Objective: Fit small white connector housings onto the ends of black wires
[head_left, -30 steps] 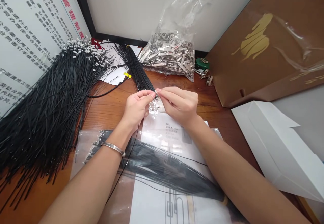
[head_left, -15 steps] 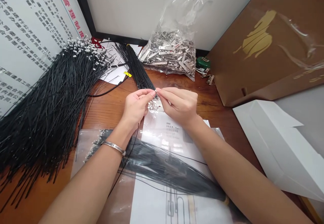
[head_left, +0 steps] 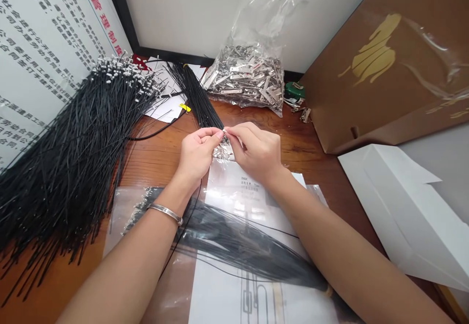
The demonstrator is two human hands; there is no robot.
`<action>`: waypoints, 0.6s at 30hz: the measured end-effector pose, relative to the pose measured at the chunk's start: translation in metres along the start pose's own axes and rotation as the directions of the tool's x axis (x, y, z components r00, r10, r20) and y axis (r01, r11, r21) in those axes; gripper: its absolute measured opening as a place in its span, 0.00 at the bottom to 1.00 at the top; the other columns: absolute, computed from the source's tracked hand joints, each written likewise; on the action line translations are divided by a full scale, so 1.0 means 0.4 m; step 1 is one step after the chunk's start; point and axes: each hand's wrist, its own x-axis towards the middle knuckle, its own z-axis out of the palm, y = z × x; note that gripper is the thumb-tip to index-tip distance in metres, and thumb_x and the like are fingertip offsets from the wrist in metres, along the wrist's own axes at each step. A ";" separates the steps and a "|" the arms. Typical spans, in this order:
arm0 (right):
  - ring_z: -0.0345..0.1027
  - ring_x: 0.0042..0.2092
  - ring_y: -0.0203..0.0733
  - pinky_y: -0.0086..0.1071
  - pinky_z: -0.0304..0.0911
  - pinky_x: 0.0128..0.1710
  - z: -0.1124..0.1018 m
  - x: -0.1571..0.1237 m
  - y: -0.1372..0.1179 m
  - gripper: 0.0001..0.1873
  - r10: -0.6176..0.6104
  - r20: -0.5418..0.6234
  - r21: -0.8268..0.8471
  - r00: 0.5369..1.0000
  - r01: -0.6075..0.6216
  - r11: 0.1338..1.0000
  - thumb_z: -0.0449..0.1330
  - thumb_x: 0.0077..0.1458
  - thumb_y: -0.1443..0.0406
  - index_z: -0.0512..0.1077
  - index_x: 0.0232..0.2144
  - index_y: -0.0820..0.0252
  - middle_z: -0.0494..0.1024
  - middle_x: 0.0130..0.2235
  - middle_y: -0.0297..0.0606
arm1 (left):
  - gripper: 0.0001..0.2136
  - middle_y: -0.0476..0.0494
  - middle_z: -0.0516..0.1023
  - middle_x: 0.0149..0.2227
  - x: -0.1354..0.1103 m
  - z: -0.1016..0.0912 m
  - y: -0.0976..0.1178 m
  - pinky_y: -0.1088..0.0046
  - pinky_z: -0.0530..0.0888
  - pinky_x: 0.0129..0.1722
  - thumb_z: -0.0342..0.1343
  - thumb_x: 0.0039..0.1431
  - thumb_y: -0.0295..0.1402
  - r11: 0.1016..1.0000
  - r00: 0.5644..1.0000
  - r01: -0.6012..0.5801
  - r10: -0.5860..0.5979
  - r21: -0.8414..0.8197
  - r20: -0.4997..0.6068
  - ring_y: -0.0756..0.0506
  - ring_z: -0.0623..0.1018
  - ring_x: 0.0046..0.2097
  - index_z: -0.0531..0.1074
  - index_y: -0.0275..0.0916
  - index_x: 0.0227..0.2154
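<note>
My left hand (head_left: 200, 150) is closed in a pinch, thumb against forefinger. A thin black wire (head_left: 188, 221) trails from beneath this hand down past the wrist. My right hand (head_left: 256, 150) pinches with thumb and forefinger, its tips meeting those of the left. Between the fingertips a small white piece (head_left: 224, 130) just shows; its exact kind is mostly hidden. Right behind and below the fingers lie the metal-tipped ends of a tied bundle of black wires (head_left: 200, 97), partly in clear plastic.
Under my forearms a clear bag of black wires (head_left: 234, 241) lies over printed sheets (head_left: 220, 294). At left is a large heap of black wires with white ends (head_left: 84, 143). Behind stand a bag of metal strips (head_left: 249, 77) and a green tape measure (head_left: 294, 91); a brown box (head_left: 366, 70) stands right.
My right hand has shifted slightly left, its fingers curling more at the meeting fingertips. The left hand stays nearly in place.
</note>
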 end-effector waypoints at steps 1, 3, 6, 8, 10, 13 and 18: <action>0.70 0.27 0.32 0.27 0.56 0.25 0.000 0.000 -0.001 0.08 0.007 0.018 -0.012 1.000 -0.007 1.000 0.56 0.61 0.67 0.76 0.35 0.61 0.81 0.31 0.35 | 0.10 0.57 0.63 0.16 0.001 0.000 -0.001 0.80 0.53 0.16 0.68 0.42 0.31 1.000 1.000 -0.001 0.001 0.001 -0.003 0.58 0.58 0.18 0.73 0.34 0.24; 0.69 0.27 0.32 0.28 0.54 0.25 -0.001 0.001 -0.003 0.09 0.013 0.047 -0.029 0.999 -0.012 0.999 0.55 0.62 0.67 0.76 0.35 0.61 0.81 0.31 0.35 | 0.10 0.56 0.64 0.16 0.002 -0.001 -0.002 0.79 0.53 0.17 0.68 0.42 0.31 1.000 1.000 -0.002 0.002 0.008 -0.007 0.58 0.59 0.18 0.73 0.34 0.24; 0.67 0.27 0.31 0.28 0.52 0.25 -0.002 0.001 -0.005 0.11 0.036 0.097 -0.062 0.995 -0.030 0.998 0.53 0.64 0.65 0.76 0.35 0.60 0.80 0.31 0.35 | 0.10 0.56 0.64 0.16 0.003 -0.002 -0.006 0.79 0.53 0.17 0.68 0.42 0.32 1.000 1.000 -0.007 0.007 0.023 -0.013 0.58 0.58 0.18 0.72 0.34 0.25; 0.66 0.27 0.31 0.28 0.51 0.25 -0.002 0.001 -0.007 0.13 0.060 0.134 -0.093 0.989 -0.048 0.995 0.52 0.65 0.64 0.76 0.35 0.59 0.80 0.31 0.35 | 0.10 0.57 0.63 0.16 0.004 -0.004 -0.009 0.79 0.52 0.17 0.67 0.43 0.33 0.999 1.000 -0.017 0.017 0.039 -0.012 0.58 0.57 0.18 0.72 0.34 0.25; 0.65 0.26 0.31 0.28 0.50 0.25 -0.002 0.001 -0.009 0.14 0.067 0.145 -0.120 0.987 -0.050 0.992 0.51 0.65 0.64 0.75 0.34 0.59 0.79 0.31 0.35 | 0.09 0.57 0.62 0.16 0.005 -0.006 -0.011 0.79 0.52 0.17 0.66 0.44 0.32 0.998 1.000 -0.027 0.028 0.060 -0.014 0.58 0.56 0.18 0.72 0.34 0.25; 0.65 0.26 0.30 0.28 0.49 0.24 -0.001 0.001 -0.013 0.14 0.052 0.131 -0.143 0.990 -0.033 0.989 0.51 0.65 0.65 0.74 0.34 0.59 0.79 0.31 0.34 | 0.08 0.57 0.62 0.16 0.004 -0.007 -0.011 0.79 0.52 0.17 0.65 0.46 0.31 0.996 0.999 -0.028 0.030 0.084 -0.022 0.58 0.55 0.18 0.72 0.34 0.25; 0.67 0.27 0.30 0.27 0.50 0.24 0.001 -0.002 -0.015 0.14 0.092 0.148 -0.107 0.985 -0.076 0.991 0.50 0.65 0.65 0.75 0.35 0.60 0.80 0.33 0.35 | 0.07 0.57 0.62 0.16 0.002 -0.002 -0.007 0.79 0.52 0.17 0.64 0.46 0.30 0.996 0.999 -0.019 0.022 0.085 -0.032 0.58 0.56 0.18 0.72 0.34 0.25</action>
